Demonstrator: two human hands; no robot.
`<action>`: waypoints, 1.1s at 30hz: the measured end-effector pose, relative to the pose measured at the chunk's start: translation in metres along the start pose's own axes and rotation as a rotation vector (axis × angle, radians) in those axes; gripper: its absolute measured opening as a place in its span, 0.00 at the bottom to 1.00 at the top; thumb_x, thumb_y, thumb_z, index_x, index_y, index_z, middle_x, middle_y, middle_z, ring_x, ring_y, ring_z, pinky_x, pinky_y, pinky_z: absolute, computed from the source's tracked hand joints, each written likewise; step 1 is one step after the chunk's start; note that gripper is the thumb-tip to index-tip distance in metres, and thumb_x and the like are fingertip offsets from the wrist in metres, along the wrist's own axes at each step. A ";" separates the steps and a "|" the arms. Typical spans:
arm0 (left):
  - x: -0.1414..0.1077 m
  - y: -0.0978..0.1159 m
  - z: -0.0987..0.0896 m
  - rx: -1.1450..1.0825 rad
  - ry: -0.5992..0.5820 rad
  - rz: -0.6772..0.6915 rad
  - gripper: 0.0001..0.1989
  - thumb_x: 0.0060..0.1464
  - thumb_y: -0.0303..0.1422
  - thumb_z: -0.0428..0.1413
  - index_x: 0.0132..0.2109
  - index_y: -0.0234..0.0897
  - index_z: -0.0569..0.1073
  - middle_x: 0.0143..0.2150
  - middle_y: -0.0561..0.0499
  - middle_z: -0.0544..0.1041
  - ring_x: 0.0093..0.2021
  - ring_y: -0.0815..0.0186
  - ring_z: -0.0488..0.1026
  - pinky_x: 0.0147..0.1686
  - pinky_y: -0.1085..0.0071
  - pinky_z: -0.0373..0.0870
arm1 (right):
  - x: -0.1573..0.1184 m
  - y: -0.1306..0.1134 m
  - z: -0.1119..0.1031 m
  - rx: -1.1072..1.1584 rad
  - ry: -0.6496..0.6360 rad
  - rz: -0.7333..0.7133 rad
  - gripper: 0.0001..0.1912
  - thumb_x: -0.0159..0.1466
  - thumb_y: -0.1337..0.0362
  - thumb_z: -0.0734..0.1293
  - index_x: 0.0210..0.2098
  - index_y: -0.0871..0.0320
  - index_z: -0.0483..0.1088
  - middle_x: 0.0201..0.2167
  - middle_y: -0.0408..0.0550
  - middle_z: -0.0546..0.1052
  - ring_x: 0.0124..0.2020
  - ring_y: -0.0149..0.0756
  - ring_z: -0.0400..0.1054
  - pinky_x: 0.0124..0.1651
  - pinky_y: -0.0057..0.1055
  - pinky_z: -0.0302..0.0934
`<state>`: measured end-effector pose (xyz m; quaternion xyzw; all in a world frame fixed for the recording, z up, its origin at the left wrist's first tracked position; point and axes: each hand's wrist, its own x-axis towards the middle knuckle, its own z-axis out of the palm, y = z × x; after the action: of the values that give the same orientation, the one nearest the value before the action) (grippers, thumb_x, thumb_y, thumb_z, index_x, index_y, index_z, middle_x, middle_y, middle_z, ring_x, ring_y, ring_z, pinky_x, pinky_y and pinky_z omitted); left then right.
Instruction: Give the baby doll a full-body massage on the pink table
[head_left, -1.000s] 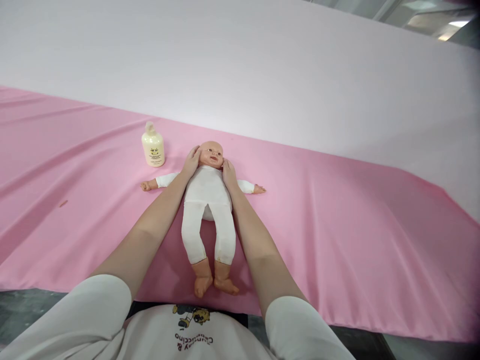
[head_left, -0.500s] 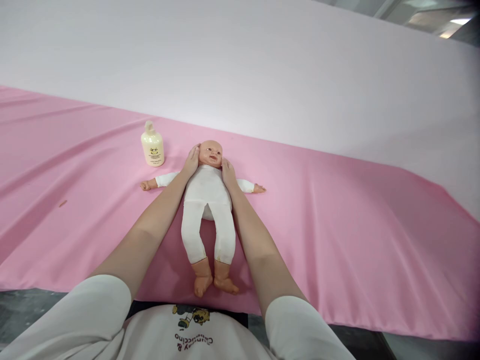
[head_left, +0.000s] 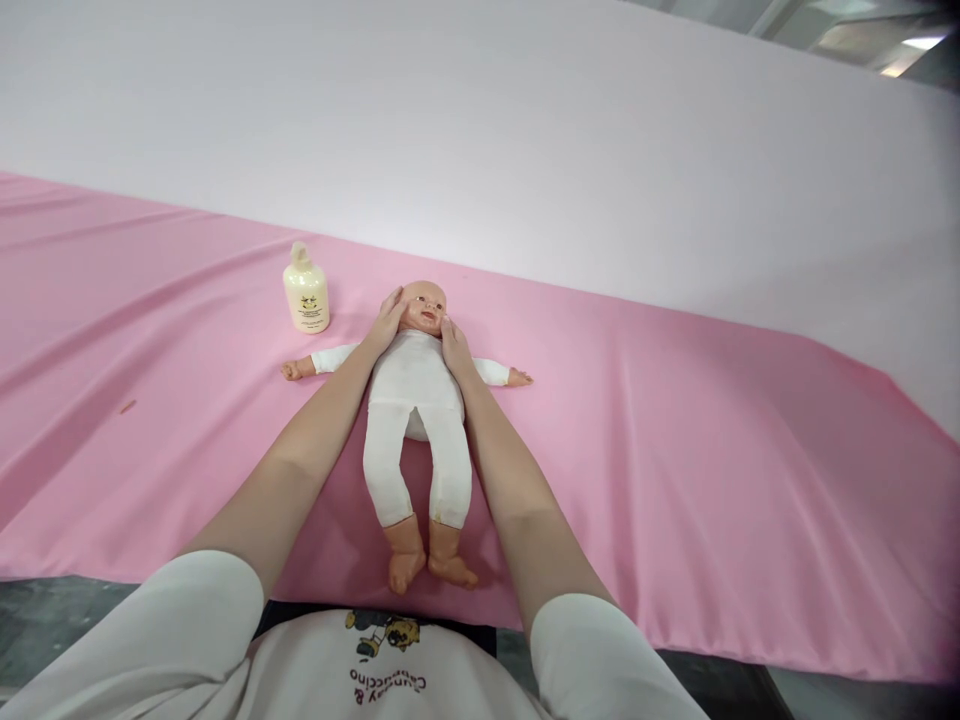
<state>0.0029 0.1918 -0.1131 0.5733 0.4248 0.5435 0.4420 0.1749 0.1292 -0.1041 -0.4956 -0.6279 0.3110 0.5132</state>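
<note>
1. Both hands have slid a tiny bit in over the cheeks, as far as I can see; the doll [head_left: 416,370] looks just as it did.
2. I see the doll on its back on the pink cloth [head_left: 675,450], long way up and down, head far from me and feet near.
3. Its head is right between my left hand [head_left: 386,322] and right hand [head_left: 456,350]. Both touch its sides, so neither hand is much nearer.
4. My left fingers lie flat and close together by the head, not curled round it. My right fingers are mostly hidden, so I cannot tell if they are bent.
5. The bottle [head_left: 306,300] stands up, nearer my left hand, not touching it.
</note>
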 end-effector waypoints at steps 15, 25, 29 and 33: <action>-0.013 0.004 -0.009 -0.010 -0.131 0.054 0.50 0.48 0.43 0.68 0.74 0.40 0.55 0.76 0.39 0.52 0.76 0.49 0.52 0.74 0.55 0.55 | -0.007 -0.005 -0.004 -0.061 -0.011 0.075 0.38 0.60 0.39 0.69 0.62 0.56 0.70 0.45 0.49 0.82 0.44 0.44 0.76 0.59 0.48 0.69; -0.012 0.009 -0.010 -0.063 -0.143 -0.003 0.44 0.55 0.42 0.62 0.73 0.38 0.54 0.77 0.41 0.50 0.78 0.52 0.47 0.75 0.59 0.49 | 0.000 0.008 -0.003 -0.021 0.047 0.049 0.43 0.67 0.33 0.54 0.65 0.58 0.68 0.64 0.54 0.73 0.67 0.44 0.66 0.73 0.46 0.55; -0.009 0.011 -0.009 -0.203 -0.154 -0.086 0.36 0.62 0.41 0.55 0.73 0.36 0.55 0.76 0.43 0.54 0.76 0.54 0.52 0.74 0.63 0.53 | -0.002 0.005 -0.003 0.007 0.043 0.011 0.42 0.68 0.33 0.54 0.64 0.60 0.69 0.63 0.56 0.74 0.65 0.44 0.68 0.71 0.44 0.59; -0.012 0.014 -0.009 -0.242 -0.173 -0.077 0.41 0.57 0.40 0.59 0.74 0.38 0.54 0.77 0.43 0.51 0.76 0.53 0.52 0.73 0.62 0.55 | -0.004 0.002 -0.003 -0.029 0.005 0.032 0.43 0.63 0.35 0.63 0.66 0.60 0.66 0.53 0.56 0.79 0.52 0.46 0.74 0.63 0.47 0.66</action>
<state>-0.0068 0.1773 -0.1017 0.5437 0.3382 0.5219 0.5636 0.1785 0.1254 -0.1060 -0.5137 -0.6231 0.3087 0.5027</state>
